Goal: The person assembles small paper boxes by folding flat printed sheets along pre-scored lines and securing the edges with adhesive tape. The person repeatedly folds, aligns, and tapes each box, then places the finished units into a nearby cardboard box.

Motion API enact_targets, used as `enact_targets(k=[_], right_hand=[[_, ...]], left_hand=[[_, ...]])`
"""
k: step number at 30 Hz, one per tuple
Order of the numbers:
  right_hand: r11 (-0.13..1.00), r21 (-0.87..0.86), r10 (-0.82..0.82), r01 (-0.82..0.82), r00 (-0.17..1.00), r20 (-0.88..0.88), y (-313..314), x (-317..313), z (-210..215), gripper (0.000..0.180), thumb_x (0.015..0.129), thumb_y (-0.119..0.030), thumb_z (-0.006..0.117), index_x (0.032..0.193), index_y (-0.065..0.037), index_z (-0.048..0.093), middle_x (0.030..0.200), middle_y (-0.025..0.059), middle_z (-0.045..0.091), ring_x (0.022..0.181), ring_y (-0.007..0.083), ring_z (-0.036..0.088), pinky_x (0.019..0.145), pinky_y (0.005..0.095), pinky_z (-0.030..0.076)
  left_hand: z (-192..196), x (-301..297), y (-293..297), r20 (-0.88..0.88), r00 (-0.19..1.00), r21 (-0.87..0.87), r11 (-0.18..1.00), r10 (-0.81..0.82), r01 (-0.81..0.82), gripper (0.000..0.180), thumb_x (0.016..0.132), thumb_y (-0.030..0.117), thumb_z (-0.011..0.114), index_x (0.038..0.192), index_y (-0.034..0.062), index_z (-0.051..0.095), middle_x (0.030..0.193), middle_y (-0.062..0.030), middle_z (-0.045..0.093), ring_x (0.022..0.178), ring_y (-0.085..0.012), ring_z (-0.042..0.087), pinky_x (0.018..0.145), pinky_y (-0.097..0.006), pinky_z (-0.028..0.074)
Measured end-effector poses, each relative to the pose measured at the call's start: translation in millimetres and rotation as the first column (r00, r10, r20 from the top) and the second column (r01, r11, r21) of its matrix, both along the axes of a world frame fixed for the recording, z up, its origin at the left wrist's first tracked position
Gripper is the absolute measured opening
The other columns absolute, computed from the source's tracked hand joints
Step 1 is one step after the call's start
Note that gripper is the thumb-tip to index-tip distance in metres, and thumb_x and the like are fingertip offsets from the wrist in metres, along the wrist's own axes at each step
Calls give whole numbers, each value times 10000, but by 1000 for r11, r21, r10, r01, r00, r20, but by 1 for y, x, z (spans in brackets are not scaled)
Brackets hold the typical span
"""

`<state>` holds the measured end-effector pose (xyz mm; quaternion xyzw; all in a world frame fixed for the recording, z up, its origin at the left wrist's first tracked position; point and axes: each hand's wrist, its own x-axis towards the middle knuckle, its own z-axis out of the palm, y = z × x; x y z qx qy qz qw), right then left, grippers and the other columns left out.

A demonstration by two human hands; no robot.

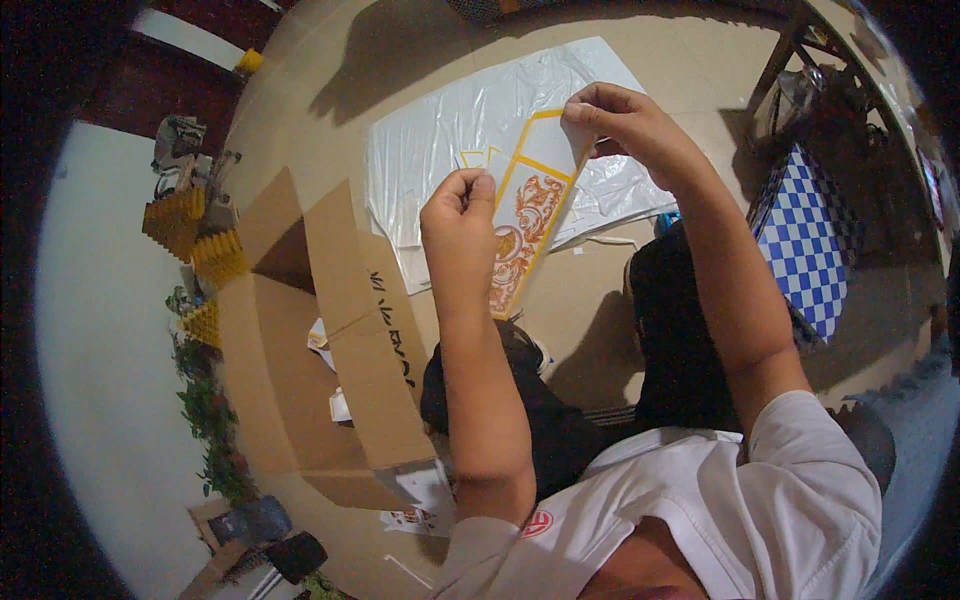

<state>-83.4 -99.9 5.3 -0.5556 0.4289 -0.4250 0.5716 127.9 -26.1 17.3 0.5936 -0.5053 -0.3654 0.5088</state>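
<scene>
A stiff printed sheet (528, 215) with yellow borders and an orange-brown scroll pattern is held up, tilted, between my two hands. My right hand (630, 130) is closed, pinching its upper right corner between thumb and fingers. Closed at the sheet's left edge is my left hand (462, 212), with the thumb against the bent fingers. Small yellow-edged flaps show just above the left fingertips; whether they belong to the same sheet I cannot tell. Below and behind the sheet lies a wide white board (410, 150) covered in clear plastic, flat on the floor.
An opened cardboard box (345, 300) with handwriting on a flap stands at my left, with white scraps inside. A blue-and-white checked thing (805, 240) is at the right. Yellow stacked pieces (175, 225) and green plants (205, 400) line the left wall.
</scene>
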Motion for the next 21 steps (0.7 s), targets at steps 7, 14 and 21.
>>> enact_targets(k=[7,14,21], right_hand=[[987,156,22,-42,992,127,5,4,-2,338,921,-379,588,1081,-84,628,920,19,638,839,116,621,775,277,528],[979,168,103,-116,991,82,10,13,-3,325,922,-377,585,1099,-109,629,867,-16,614,733,72,547,647,234,445],[977,-43,211,-210,977,25,11,17,-3,313,919,-366,608,1060,-89,645,893,-18,618,786,63,534,638,229,419]], left_hand=[[3,0,0,-54,998,-11,1000,-25,25,159,934,112,568,886,-32,616,757,14,557,710,-54,467,654,-222,408],[13,-2,5,-240,968,-29,997,-75,70,160,942,150,582,884,5,615,761,20,556,720,-53,473,659,-218,411],[8,-8,8,-99,958,-60,963,-269,264,184,930,183,625,892,3,634,783,2,608,720,-56,519,667,-220,438]])
